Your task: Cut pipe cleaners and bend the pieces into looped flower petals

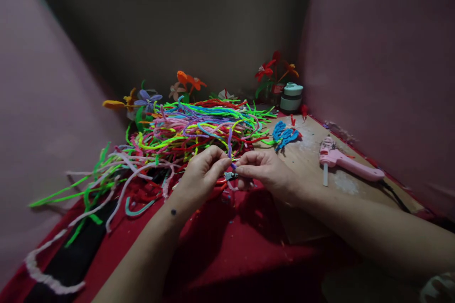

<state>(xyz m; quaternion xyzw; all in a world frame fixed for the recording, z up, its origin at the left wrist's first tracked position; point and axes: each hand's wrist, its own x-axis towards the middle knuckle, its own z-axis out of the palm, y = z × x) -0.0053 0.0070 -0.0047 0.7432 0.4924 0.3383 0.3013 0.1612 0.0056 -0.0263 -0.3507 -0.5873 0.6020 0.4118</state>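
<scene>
A purple pipe cleaner (230,141) is pinched between both hands in the middle of the view, with one end standing up above the fingers. My left hand (206,169) grips it between thumb and forefinger. Close beside it, my right hand (265,170) pinches the same stem with its fingertips. Beneath the hands lie pliers (230,176) with orange-red handles, partly covered by the fingers. A big heap of many-coloured pipe cleaners (202,120) spreads just behind the hands.
A pink glue gun (336,158) rests on a tan board (309,194) at the right, near a blue pipe-cleaner piece (284,136). Behind stand a lidded jar (291,98) and pipe-cleaner flowers (265,72). Loose pale strands (46,279) trail across the red cloth (117,255) at left.
</scene>
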